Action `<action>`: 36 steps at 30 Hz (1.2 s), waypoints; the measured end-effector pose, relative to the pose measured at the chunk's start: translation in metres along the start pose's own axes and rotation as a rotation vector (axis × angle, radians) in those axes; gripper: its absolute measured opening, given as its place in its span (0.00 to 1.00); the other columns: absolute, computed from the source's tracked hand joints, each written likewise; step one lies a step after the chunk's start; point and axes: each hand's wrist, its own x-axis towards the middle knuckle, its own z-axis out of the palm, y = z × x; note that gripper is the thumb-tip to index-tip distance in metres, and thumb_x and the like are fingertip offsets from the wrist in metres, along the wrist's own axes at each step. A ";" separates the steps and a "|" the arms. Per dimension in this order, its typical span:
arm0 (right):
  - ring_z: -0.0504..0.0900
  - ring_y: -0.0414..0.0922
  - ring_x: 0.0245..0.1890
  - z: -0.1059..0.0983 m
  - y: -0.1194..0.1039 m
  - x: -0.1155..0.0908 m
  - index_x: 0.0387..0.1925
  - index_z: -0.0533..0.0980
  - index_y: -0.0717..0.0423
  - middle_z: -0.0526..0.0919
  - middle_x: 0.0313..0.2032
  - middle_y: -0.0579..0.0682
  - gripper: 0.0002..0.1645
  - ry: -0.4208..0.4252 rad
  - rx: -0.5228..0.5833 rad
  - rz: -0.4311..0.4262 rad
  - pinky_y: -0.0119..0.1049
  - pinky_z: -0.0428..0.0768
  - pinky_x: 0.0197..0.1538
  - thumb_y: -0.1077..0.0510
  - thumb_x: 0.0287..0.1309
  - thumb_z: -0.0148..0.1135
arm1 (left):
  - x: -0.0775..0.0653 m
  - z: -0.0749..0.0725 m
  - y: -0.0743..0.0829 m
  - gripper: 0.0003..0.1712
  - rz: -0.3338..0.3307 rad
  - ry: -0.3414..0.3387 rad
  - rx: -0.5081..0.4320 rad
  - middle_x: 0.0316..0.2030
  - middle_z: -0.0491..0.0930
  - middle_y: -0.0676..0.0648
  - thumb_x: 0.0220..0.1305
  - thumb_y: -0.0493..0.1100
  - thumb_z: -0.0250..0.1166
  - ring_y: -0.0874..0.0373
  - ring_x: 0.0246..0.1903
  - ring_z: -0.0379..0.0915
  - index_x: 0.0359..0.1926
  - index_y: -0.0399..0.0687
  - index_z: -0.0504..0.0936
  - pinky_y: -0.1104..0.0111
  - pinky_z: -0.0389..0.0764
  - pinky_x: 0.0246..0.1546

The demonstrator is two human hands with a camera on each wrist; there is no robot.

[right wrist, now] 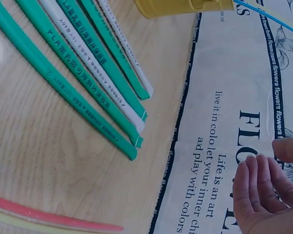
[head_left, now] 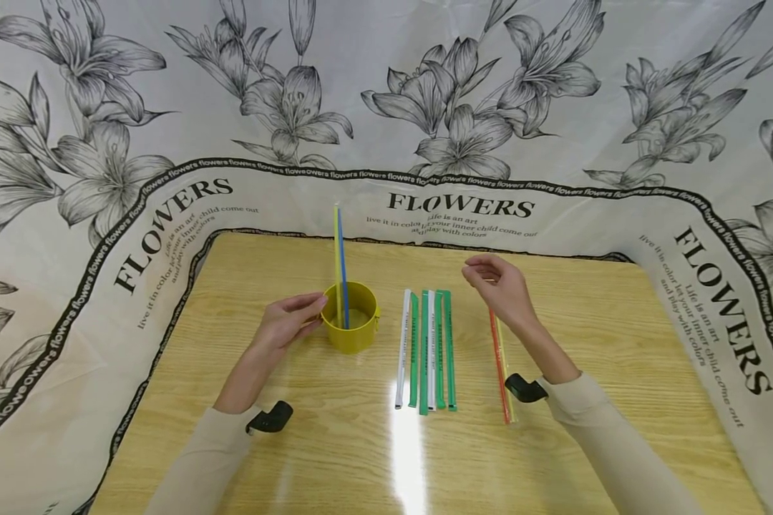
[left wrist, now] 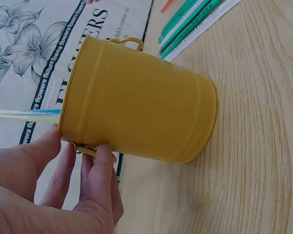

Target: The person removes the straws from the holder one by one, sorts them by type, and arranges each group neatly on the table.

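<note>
My left hand (head_left: 286, 322) grips a small yellow bucket (head_left: 352, 340) at its left side, thumb by the rim and fingers around the small side handle (left wrist: 88, 150). A yellow straw (head_left: 338, 250) and a blue straw (head_left: 344, 275) stand upright in the bucket, rising well over its rim. My right hand (head_left: 502, 286) hovers over the right part of the table, fingers loosely bent with nothing seen between them. Below it lie a red straw (head_left: 499, 372) and a yellow straw (head_left: 505, 372), side by side, partly hidden by the hand and wrist.
Between the hands several paper-wrapped straws lie in a row, green ones (head_left: 449, 350) and white ones (head_left: 402, 350). The wooden table (head_left: 335, 443) is bordered at the back and sides by a white cloth (head_left: 335, 154) printed with flowers and lettering.
</note>
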 end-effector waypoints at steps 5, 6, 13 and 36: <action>0.80 0.55 0.52 0.009 -0.014 0.007 0.59 0.76 0.69 0.82 0.52 0.65 0.21 -0.023 0.007 -0.029 0.24 0.79 0.53 0.57 0.74 0.61 | 0.001 -0.001 -0.001 0.24 0.002 -0.001 0.004 0.60 0.79 0.40 0.71 0.41 0.68 0.55 0.56 0.80 0.65 0.38 0.80 0.65 0.82 0.58; 0.81 0.55 0.52 0.011 -0.017 0.008 0.59 0.77 0.68 0.82 0.52 0.64 0.21 -0.030 0.013 -0.037 0.25 0.80 0.54 0.56 0.74 0.62 | 0.001 -0.001 -0.001 0.24 0.001 0.000 0.004 0.60 0.79 0.40 0.71 0.41 0.68 0.55 0.56 0.80 0.64 0.38 0.80 0.65 0.82 0.59; 0.81 0.58 0.53 0.026 -0.044 0.013 0.58 0.77 0.68 0.81 0.52 0.66 0.18 -0.069 0.095 -0.058 0.34 0.83 0.57 0.61 0.73 0.62 | 0.001 -0.001 -0.002 0.24 -0.002 0.006 0.003 0.59 0.80 0.41 0.71 0.41 0.68 0.57 0.53 0.81 0.65 0.38 0.80 0.65 0.83 0.57; 0.81 0.53 0.54 0.081 -0.059 0.026 0.58 0.77 0.63 0.82 0.54 0.63 0.18 -0.153 0.208 -0.162 0.44 0.83 0.61 0.59 0.71 0.65 | -0.001 0.000 -0.002 0.24 0.011 -0.003 -0.001 0.59 0.80 0.40 0.72 0.40 0.67 0.55 0.55 0.80 0.65 0.38 0.79 0.65 0.82 0.59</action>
